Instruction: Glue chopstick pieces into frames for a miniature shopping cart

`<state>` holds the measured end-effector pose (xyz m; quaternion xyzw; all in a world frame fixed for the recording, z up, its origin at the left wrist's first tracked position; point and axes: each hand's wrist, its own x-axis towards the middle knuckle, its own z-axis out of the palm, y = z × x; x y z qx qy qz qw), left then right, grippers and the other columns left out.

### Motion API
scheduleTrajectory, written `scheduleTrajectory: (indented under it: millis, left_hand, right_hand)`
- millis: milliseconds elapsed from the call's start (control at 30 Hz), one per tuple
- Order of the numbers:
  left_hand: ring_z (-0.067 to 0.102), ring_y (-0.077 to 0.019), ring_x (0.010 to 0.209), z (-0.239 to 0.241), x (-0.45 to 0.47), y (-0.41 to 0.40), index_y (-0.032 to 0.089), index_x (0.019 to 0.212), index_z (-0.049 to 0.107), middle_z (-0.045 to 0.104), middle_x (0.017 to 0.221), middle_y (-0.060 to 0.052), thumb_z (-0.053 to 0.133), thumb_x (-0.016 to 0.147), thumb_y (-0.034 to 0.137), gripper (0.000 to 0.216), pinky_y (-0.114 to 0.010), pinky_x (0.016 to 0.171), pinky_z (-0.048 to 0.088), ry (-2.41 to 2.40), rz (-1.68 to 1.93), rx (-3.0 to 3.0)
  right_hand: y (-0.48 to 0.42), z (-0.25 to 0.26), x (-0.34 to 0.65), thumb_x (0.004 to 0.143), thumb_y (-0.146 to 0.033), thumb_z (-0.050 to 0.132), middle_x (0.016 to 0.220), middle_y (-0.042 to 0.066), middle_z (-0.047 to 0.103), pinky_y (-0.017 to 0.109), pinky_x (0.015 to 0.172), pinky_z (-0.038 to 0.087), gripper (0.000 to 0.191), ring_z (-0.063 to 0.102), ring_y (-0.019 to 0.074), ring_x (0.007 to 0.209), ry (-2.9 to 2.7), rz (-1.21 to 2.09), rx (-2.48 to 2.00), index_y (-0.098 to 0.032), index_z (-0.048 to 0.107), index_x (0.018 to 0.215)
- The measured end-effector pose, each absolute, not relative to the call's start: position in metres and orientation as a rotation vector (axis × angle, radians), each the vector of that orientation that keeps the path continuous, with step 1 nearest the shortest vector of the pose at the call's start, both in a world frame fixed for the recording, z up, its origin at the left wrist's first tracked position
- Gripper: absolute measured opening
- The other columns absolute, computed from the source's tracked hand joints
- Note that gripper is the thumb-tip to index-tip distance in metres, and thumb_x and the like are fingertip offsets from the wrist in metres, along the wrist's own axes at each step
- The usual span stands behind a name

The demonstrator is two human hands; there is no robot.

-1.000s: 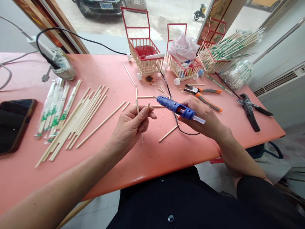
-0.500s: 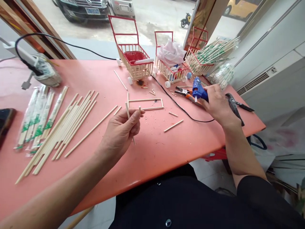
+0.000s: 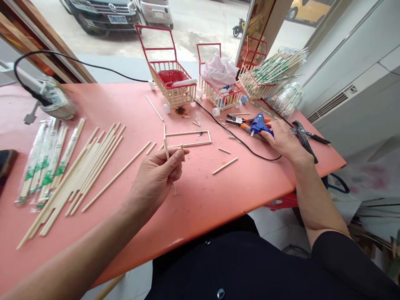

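My left hand (image 3: 159, 168) is closed, pinching wooden sticks above the table. One is a longer chopstick piece (image 3: 166, 146) standing nearly upright, and a short stick end (image 3: 182, 147) shows by the thumb. Just beyond those fingers lies a flat rectangular stick frame (image 3: 210, 137), partly hidden by the hand. My right hand (image 3: 285, 139) is closed round a blue hot glue gun (image 3: 258, 123), low over the table with its nozzle toward the left. Beside the glue gun rest pliers (image 3: 240, 120) with orange and black handles.
Loose chopsticks (image 3: 81, 179) and wrapped chopsticks (image 3: 46, 158) lie on the left of the pink table (image 3: 200, 204). Three stick-built carts, including a red-trimmed cart (image 3: 178, 93), stand at the back. A black cord (image 3: 225, 128) crosses the table; a dark-handled tool (image 3: 301, 135) lies right.
My right hand has lowered the glue gun toward the table beside the pliers. My left hand still holds its sticks, nearly in place. The view has shifted slightly.
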<state>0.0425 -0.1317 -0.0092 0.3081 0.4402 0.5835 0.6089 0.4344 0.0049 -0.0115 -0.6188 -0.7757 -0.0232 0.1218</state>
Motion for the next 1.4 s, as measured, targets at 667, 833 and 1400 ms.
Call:
scheduleTrajectory:
  millis: [667,833,1400]
  left_hand:
    - [0.033,-0.0046,0.053,-0.007,0.044,-0.134,0.015,0.078,0.084,0.057,0.065,0.001,0.109,0.066,0.053,0.047,-0.022,0.05,0.023,0.948,1.318,0.731]
    - [0.04,-0.0058,0.059,-0.008,0.044,-0.132,0.016,0.085,0.084,0.06,0.077,0.0,0.105,0.074,0.049,0.041,-0.021,0.054,0.034,0.931,1.368,0.717]
    - [0.044,-0.0059,0.051,-0.009,0.047,-0.136,0.015,0.106,0.073,0.072,0.08,-0.002,0.08,0.097,0.027,0.016,-0.02,0.052,0.032,0.939,1.307,0.803]
  right_hand:
    - [-0.069,0.012,0.226,0.08,-0.065,0.094,0.084,-0.001,0.072,0.02,0.048,0.034,0.052,0.054,0.0093,0.065,-1.763,1.879,-1.048,-0.019,0.071,0.091]
    - [-0.065,0.005,0.228,0.082,-0.065,0.094,0.086,0.001,0.075,0.022,0.054,0.04,0.052,0.057,0.0101,0.068,-1.708,1.766,-0.973,-0.02,0.068,0.089]
    - [-0.053,0.004,0.248,0.108,-0.024,0.072,0.083,0.001,0.074,0.026,0.068,0.047,0.018,0.057,0.0112,0.07,-2.096,0.601,-0.699,-0.017,0.079,0.093]
